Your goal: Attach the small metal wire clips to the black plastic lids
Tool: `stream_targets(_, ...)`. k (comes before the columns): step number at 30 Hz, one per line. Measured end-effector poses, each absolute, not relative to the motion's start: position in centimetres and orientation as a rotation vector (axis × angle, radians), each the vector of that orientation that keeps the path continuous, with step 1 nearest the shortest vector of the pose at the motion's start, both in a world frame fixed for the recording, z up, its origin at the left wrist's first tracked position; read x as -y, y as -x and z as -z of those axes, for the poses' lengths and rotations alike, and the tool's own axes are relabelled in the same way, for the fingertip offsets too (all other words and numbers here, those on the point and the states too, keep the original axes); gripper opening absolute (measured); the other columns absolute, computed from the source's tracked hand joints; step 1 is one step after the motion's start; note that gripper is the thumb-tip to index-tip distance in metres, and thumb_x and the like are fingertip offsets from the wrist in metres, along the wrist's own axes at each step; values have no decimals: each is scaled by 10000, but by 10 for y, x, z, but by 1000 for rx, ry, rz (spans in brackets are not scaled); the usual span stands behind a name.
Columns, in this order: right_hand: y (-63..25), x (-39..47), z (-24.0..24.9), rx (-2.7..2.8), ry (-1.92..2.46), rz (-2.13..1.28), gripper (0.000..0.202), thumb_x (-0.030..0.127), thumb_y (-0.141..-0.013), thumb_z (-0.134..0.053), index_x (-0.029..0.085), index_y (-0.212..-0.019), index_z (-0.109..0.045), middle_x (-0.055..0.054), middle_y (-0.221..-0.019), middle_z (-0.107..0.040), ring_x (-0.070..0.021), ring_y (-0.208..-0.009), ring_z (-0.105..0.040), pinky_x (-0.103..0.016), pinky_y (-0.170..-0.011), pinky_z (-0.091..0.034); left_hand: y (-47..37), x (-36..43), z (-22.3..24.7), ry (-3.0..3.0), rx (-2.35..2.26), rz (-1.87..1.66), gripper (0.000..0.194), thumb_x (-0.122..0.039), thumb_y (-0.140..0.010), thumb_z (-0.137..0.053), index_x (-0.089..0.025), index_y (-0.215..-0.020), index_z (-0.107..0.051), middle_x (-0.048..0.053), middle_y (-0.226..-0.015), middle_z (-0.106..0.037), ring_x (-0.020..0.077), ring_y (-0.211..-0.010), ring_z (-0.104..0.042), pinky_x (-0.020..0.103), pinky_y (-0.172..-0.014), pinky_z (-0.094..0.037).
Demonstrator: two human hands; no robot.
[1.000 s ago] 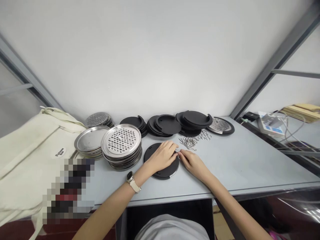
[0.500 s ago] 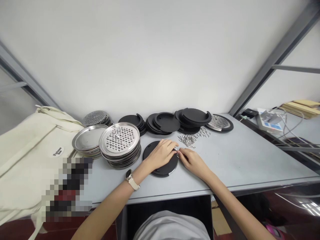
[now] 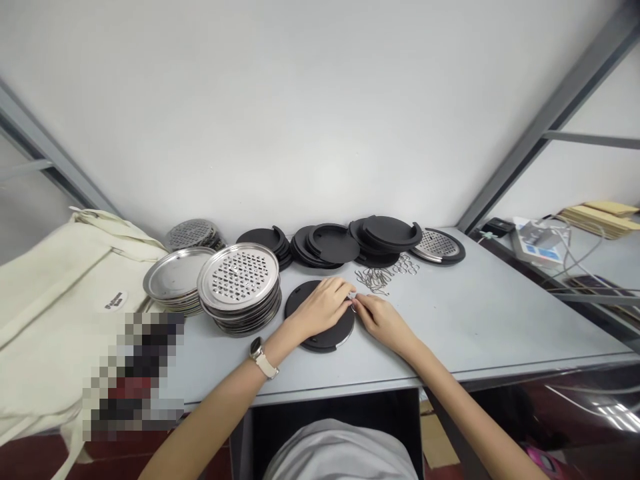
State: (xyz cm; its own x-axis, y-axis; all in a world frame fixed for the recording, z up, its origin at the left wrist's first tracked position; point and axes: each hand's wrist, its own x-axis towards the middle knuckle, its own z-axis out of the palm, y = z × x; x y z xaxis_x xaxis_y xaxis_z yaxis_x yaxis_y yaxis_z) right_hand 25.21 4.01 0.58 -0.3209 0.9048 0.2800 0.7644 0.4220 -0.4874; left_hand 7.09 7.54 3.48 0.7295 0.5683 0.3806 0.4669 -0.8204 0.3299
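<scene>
A round black disc lies flat on the grey table, a thin silvery edge showing at its lower right. Over it rests my left hand, a watch on the wrist, its fingertips pinched on a small metal ring. From the right, my right hand pinches the same ring at the disc's right edge. Behind my hands are a small pile of metal hooks and some loose rings. A stack of perforated metal discs stands left of the black disc.
Plain metal discs are stacked further left, beside a cream bag. Along the wall sit black disc stacks and a perforated disc in a black holder. At the right, a side shelf holds a box and cables.
The whole view has shifted very slightly. Both hands keep nearly the same place and pinch, with the fingertips only slightly moved around the ring.
</scene>
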Motion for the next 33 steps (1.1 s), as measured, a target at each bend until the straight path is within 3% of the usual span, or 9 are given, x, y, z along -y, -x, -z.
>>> stream_targets(33,-253,-36,-8,2172,1402,-400,279,251,-963,-316,203,-717,-438,-12,-646,-510,-161,-601,-505,-262,-591,-362,-71,-78,-29,-2636,-718,-742,353,-196,-943,-431,-206,-1288,-354,88,-1191,-552,228,-1132,-527,389,-970,-432)
